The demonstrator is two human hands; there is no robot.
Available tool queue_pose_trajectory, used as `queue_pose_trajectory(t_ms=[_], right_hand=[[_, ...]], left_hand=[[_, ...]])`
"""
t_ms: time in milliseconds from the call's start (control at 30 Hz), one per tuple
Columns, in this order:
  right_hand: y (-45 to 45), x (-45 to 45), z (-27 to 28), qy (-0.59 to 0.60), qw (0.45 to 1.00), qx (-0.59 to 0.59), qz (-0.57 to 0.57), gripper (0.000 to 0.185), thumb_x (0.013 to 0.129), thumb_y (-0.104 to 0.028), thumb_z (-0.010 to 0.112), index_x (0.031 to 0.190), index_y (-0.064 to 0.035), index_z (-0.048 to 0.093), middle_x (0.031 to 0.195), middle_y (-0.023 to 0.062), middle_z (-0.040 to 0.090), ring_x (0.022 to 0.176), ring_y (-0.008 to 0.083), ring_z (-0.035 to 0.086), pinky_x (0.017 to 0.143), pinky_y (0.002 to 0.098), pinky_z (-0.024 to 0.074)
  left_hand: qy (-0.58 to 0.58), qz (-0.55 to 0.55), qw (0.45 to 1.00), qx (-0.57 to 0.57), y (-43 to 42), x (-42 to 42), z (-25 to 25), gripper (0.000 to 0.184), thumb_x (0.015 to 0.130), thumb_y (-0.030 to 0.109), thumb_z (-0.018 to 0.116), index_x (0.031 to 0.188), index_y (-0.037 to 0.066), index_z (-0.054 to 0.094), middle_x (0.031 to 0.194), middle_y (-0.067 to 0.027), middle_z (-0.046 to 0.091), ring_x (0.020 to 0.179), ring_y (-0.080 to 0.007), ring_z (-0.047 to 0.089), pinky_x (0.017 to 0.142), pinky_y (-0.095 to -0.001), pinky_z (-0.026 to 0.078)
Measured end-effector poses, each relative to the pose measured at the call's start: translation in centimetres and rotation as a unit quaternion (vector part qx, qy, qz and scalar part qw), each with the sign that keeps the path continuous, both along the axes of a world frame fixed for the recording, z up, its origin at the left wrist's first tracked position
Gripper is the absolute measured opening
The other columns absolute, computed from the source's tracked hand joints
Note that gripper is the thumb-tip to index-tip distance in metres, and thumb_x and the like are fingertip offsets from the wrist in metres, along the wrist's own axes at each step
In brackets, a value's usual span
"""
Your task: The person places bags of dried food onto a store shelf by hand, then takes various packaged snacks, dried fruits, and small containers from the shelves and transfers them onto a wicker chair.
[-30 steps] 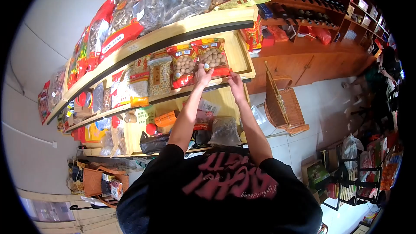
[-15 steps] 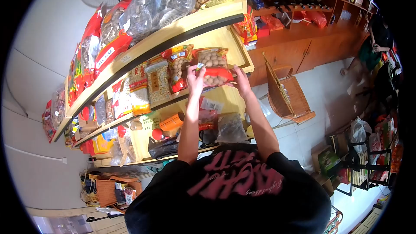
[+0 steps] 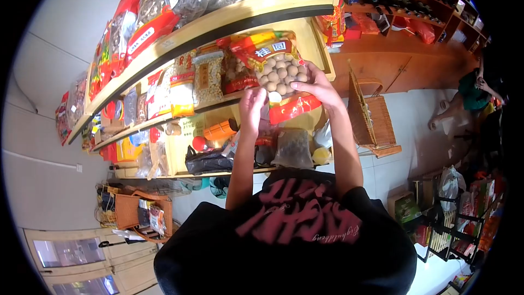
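Since the right hand [image 3: 322, 89] has the bag [image 3: 281, 72] gripped, pickup looks done, putdown doesn't, left hand [image 3: 252, 106] grip unclear tbh.

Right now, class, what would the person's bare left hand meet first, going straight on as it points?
Probably the red-and-clear plastic bag of round brown balls in the right hand, though depth and contact are unclear.

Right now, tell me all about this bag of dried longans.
The bag of dried longans looks like plastic: clear window over round tan fruits, red and yellow top with white characters, red bottom band. Front toward the camera, top tilted left, it is held before the wooden shelf. The right hand grips its right side, thumb on front; the left hand is at its lower left edge, contact unclear.
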State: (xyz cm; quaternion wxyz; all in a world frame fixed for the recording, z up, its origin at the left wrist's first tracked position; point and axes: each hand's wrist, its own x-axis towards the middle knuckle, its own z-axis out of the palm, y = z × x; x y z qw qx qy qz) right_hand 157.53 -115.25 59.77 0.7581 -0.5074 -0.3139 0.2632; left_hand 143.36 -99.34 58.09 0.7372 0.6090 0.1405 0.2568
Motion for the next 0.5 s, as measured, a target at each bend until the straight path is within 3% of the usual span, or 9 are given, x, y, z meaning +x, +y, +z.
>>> queue_pose_trajectory(t_ms=[33, 67, 133, 167, 233, 267, 300, 367, 500], right_hand=[[-0.3, -0.4, 0.6, 0.001, 1.0, -0.003, 0.007, 0.07, 0.07, -0.009, 0.074, 0.127, 0.0038, 0.036, 0.118, 0.0117, 0.052, 0.106, 0.0194, 0.052, 0.092, 0.0301, 0.0413], [-0.3, -1.0, 1.3, -0.014, 0.999, 0.008, 0.037, 0.072, 0.069, -0.008, 0.074, 0.129, 0.0028, 0.035, 0.119, 0.0105, 0.051, 0.107, 0.0184, 0.051, 0.092, 0.0297, 0.0411], [-0.2, -2.2, 2.5, -0.027, 0.997, 0.016, 0.075, 0.074, 0.068, -0.006, 0.074, 0.13, 0.0019, 0.035, 0.121, 0.0093, 0.05, 0.108, 0.0174, 0.051, 0.092, 0.0292, 0.0409], [0.0, -2.9, 2.9, -0.019, 0.994, 0.03, 0.103, 0.077, 0.067, -0.007, 0.075, 0.131, 0.0006, 0.034, 0.123, 0.0092, 0.049, 0.11, 0.0167, 0.049, 0.094, 0.0289, 0.0387], [-0.1, -3.7, 3.4, -0.026, 0.991, 0.022, 0.13, 0.084, 0.066, -0.008, 0.076, 0.136, -0.0004, 0.029, 0.126, 0.0093, 0.047, 0.113, 0.0157, 0.047, 0.097, 0.0281, 0.0367], [0.0, -4.0, 3.6, -0.051, 0.988, 0.03, 0.141, 0.074, 0.072, -0.009, 0.072, 0.134, 0.0001, 0.031, 0.123, 0.0084, 0.05, 0.11, 0.0142, 0.049, 0.094, 0.0267, 0.0388], [-0.3, -4.3, 3.9, -0.028, 0.988, 0.027, 0.147, 0.067, 0.077, -0.011, 0.068, 0.133, 0.0004, 0.033, 0.121, 0.008, 0.051, 0.108, 0.0133, 0.049, 0.092, 0.026, 0.0397], [0.0, -5.1, 3.9, -0.021, 0.99, 0.029, 0.135, 0.049, 0.087, -0.017, 0.057, 0.129, 0.0013, 0.039, 0.115, 0.006, 0.055, 0.101, 0.01, 0.051, 0.087, 0.0237, 0.0414], [0.6, -6.6, 4.3, 0.004, 0.991, 0.0, 0.136, 0.042, 0.087, -0.017, 0.057, 0.123, 0.0017, 0.045, 0.106, 0.0039, 0.057, 0.095, 0.0084, 0.051, 0.083, 0.0221, 0.0405]], left_hand=[[0.032, 0.064, 0.997, -0.015, -0.3, -0.4, 0.3, 0.02, 0.087, 0.025, 0.058, 0.095, 0.007, 0.052, 0.097, -0.0029, 0.056, 0.09, -0.012, 0.054, 0.08, -0.029, 0.043], [0.044, 0.097, 0.994, 0.022, -0.4, -0.4, 0.5, 0.031, 0.088, 0.027, 0.056, 0.111, 0.007, 0.047, 0.113, -0.0064, 0.052, 0.102, -0.0156, 0.051, 0.086, -0.0336, 0.043], [-0.122, -0.008, 0.989, -0.077, -1.3, -0.9, 1.4, 0.046, 0.089, 0.023, 0.052, 0.126, 0.004, 0.033, 0.122, -0.0103, 0.044, 0.109, -0.0171, 0.047, 0.09, -0.0326, 0.041], [-0.131, -0.044, 0.979, -0.15, -1.7, -1.5, 1.8, 0.054, 0.091, 0.023, 0.048, 0.134, 0.004, 0.023, 0.131, -0.0122, 0.037, 0.117, -0.02, 0.043, 0.095, -0.0356, 0.039], [-0.13, -0.071, 0.972, -0.184, -2.1, -3.0, 1.5, 0.054, 0.091, 0.022, 0.048, 0.135, 0.003, 0.022, 0.131, -0.0119, 0.038, 0.116, -0.0196, 0.044, 0.095, -0.0351, 0.04], [-0.131, -0.107, 0.963, -0.21, -2.2, -3.6, 1.4, 0.055, 0.091, 0.021, 0.047, 0.136, 0.003, 0.021, 0.132, -0.0116, 0.038, 0.115, -0.0192, 0.045, 0.094, -0.0346, 0.041], [-0.098, -0.086, 0.982, -0.137, -2.3, -4.2, 1.4, 0.05, 0.093, 0.033, 0.042, 0.132, 0.005, 0.03, 0.126, -0.0107, 0.046, 0.111, -0.0205, 0.05, 0.093, -0.0367, 0.043], [-0.1, -0.042, 0.985, -0.132, -3.3, -5.3, 2.3, 0.049, 0.093, 0.031, 0.043, 0.132, 0.005, 0.03, 0.125, -0.0106, 0.047, 0.111, -0.0201, 0.05, 0.093, -0.0362, 0.044], [-0.114, 0.034, 0.982, -0.149, -4.3, -7.3, 2.7, 0.046, 0.092, 0.026, 0.045, 0.131, 0.005, 0.032, 0.123, -0.0106, 0.047, 0.11, -0.0196, 0.051, 0.093, -0.035, 0.044]])
